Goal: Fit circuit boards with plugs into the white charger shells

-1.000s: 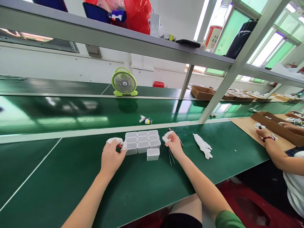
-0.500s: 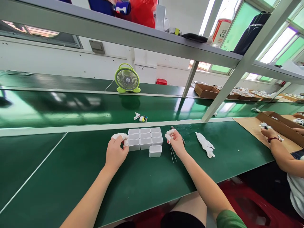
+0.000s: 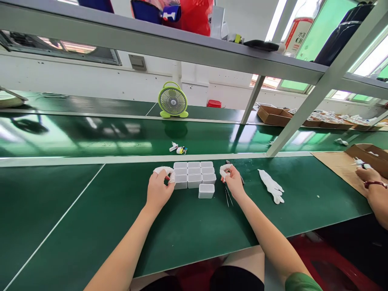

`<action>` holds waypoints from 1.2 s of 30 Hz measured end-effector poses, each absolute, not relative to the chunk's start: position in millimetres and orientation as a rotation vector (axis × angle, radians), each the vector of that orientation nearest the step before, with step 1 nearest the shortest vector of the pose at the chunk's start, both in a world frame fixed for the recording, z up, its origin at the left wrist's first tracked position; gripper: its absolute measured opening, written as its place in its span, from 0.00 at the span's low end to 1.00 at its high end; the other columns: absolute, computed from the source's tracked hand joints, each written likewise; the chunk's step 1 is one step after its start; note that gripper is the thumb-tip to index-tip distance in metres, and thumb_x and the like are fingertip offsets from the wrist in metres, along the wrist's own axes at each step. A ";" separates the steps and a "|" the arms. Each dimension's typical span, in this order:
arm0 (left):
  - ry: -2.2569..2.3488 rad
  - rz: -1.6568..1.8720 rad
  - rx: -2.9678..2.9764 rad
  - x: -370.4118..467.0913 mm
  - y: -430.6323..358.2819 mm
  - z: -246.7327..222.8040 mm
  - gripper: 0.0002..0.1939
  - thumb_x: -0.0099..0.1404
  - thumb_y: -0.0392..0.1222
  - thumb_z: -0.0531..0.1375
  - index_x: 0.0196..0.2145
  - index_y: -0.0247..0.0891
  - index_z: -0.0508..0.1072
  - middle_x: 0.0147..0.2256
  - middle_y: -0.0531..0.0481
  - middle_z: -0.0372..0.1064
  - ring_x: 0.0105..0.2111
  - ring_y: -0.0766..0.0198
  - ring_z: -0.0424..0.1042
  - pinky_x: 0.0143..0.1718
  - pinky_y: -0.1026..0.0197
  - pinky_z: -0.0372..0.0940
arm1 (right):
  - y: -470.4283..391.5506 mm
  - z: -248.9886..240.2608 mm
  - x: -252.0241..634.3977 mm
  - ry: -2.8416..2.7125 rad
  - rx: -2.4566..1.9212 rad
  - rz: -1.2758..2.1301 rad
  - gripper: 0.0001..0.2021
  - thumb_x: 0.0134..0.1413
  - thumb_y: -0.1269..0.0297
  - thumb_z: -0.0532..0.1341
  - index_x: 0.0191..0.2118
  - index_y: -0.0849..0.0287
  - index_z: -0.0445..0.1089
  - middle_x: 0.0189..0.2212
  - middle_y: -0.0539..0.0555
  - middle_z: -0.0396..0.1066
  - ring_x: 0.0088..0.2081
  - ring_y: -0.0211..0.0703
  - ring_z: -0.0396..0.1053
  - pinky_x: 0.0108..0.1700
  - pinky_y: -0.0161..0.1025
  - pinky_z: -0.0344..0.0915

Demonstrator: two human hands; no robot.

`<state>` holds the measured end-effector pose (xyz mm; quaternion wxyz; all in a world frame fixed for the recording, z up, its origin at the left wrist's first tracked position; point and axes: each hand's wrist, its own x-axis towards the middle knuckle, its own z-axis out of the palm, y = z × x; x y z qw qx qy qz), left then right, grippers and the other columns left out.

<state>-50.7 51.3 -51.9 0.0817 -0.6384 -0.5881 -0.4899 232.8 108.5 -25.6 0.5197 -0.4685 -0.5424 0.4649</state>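
My left hand point(image 3: 159, 190), with white coverings on its fingers, is curled at the left side of a block of small white plastic boxes point(image 3: 194, 178). Its fingertips are at the nearest box, and anything between them is hidden. One more white box point(image 3: 206, 191) stands apart in front of the block. Right of the boxes, my right hand point(image 3: 235, 182) also has white-covered fingers, bent together; I cannot make out anything in them. Tweezers point(image 3: 228, 197) show just below this hand, partly hidden by it. Behind it is a dark tool point(image 3: 242, 180), mostly covered.
A white glove point(image 3: 271, 186) lies to the right. Small white and yellow parts point(image 3: 178, 148) lie beyond the boxes. A green fan point(image 3: 173, 101) stands farther back. A slanted post point(image 3: 298, 109) and a shelf point(image 3: 182, 44) frame the bench. A co-worker's hand point(image 3: 368, 174) is at the right by cardboard.
The view has turned slightly left, so the scene shifts right. My hands keep nearly the same place beside the boxes. The co-worker's hand still holds a small white part.
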 end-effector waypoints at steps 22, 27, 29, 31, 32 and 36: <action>-1.685 -1.405 -2.015 -46.9 50.9 -52.2 0.04 0.65 0.38 0.56 0.35 0.42 0.70 0.33 0.47 0.70 0.32 0.57 0.68 0.40 0.54 0.66 | 114.0 -35.3 236.3 -1.335 -1.153 1.097 0.15 0.49 0.51 0.69 0.36 0.57 0.71 0.25 0.46 0.68 0.24 0.37 0.64 0.29 0.38 0.64; -1.634 -1.345 -2.040 -47.1 51.3 -53.9 0.07 0.64 0.37 0.56 0.28 0.43 0.65 0.36 0.43 0.73 0.38 0.53 0.72 0.44 0.52 0.68 | 111.4 -31.3 232.4 -1.322 -1.124 1.093 0.17 0.41 0.50 0.71 0.35 0.54 0.71 0.31 0.49 0.72 0.24 0.37 0.63 0.28 0.39 0.64; -1.617 -1.326 -2.042 -47.3 50.6 -53.4 0.07 0.64 0.37 0.56 0.27 0.42 0.65 0.38 0.42 0.73 0.41 0.52 0.73 0.44 0.51 0.68 | 111.1 -30.5 231.5 -1.337 -1.126 1.096 0.18 0.40 0.49 0.73 0.32 0.54 0.70 0.29 0.49 0.71 0.24 0.38 0.63 0.28 0.39 0.64; -1.599 -1.309 -2.040 -47.4 49.9 -52.3 0.07 0.63 0.37 0.57 0.27 0.42 0.66 0.40 0.41 0.74 0.42 0.51 0.73 0.44 0.50 0.68 | 111.4 -31.6 231.4 -1.355 -1.135 1.090 0.20 0.39 0.47 0.74 0.29 0.54 0.68 0.26 0.48 0.70 0.24 0.39 0.63 0.28 0.40 0.65; -1.586 -1.300 -2.039 -47.4 49.7 -51.9 0.06 0.62 0.37 0.57 0.27 0.42 0.66 0.40 0.40 0.74 0.43 0.50 0.74 0.44 0.50 0.68 | 111.7 -33.1 231.7 -1.364 -1.142 1.083 0.21 0.41 0.46 0.74 0.28 0.54 0.68 0.25 0.47 0.69 0.24 0.38 0.63 0.28 0.39 0.65; -1.496 -1.243 -2.043 -46.9 49.7 -52.1 0.04 0.64 0.38 0.57 0.31 0.41 0.70 0.43 0.39 0.74 0.44 0.48 0.74 0.45 0.48 0.69 | 113.1 -43.5 235.0 -1.400 -1.192 1.054 0.18 0.58 0.48 0.69 0.32 0.59 0.70 0.24 0.46 0.67 0.25 0.36 0.65 0.30 0.37 0.67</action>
